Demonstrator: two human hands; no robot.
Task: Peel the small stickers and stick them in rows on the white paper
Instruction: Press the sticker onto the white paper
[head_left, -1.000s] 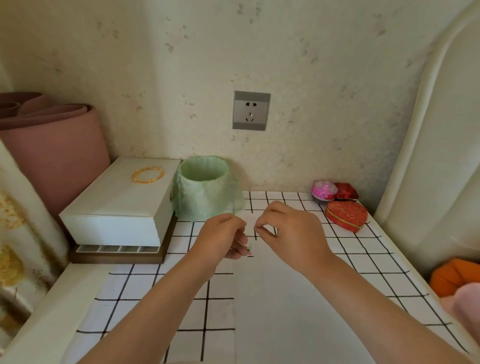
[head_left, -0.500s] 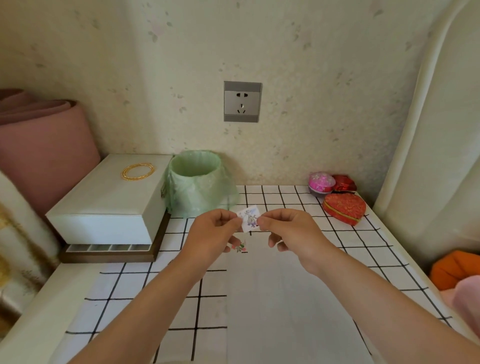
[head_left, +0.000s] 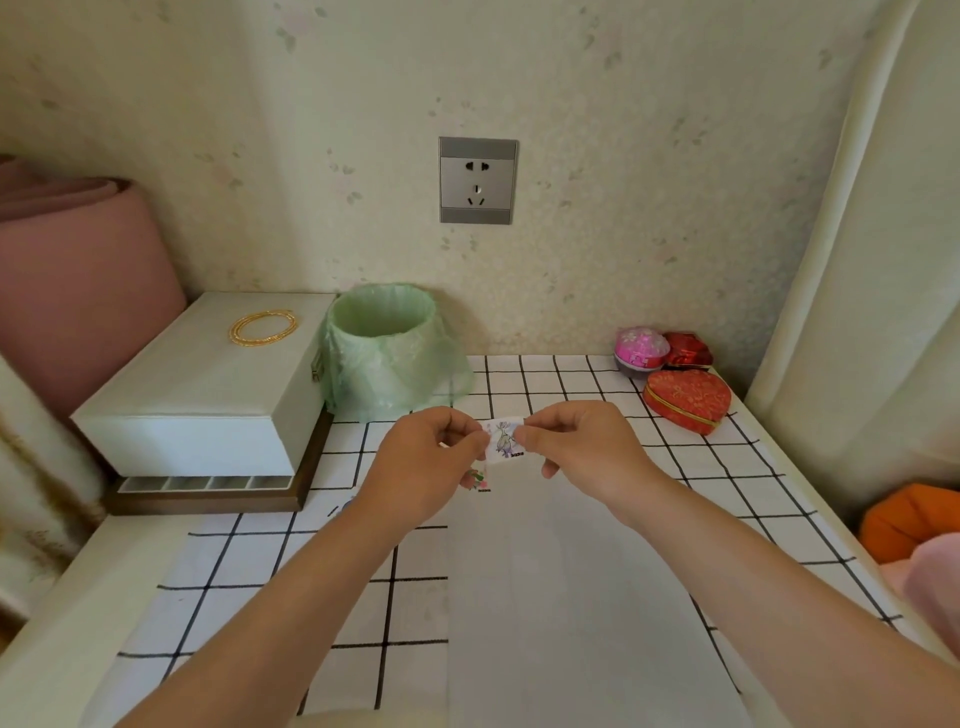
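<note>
A small square sticker with a purple flower picture is held up above the table, between both hands. My left hand pinches its left edge and my right hand pinches its right edge. Below them a white sheet of paper lies on the checked tablecloth. One small pink-and-green sticker sits at the paper's far left corner, partly hidden by my left fingers.
A green-lined small bin stands behind the hands. A white box with a gold bangle is at the left. Red heart box and pink round box sit far right. Orange cloth lies beyond the table's right edge.
The hands have come up from the paper's corner and now hold a flower sticker between them; a second ago no sticker showed between the fingers.
</note>
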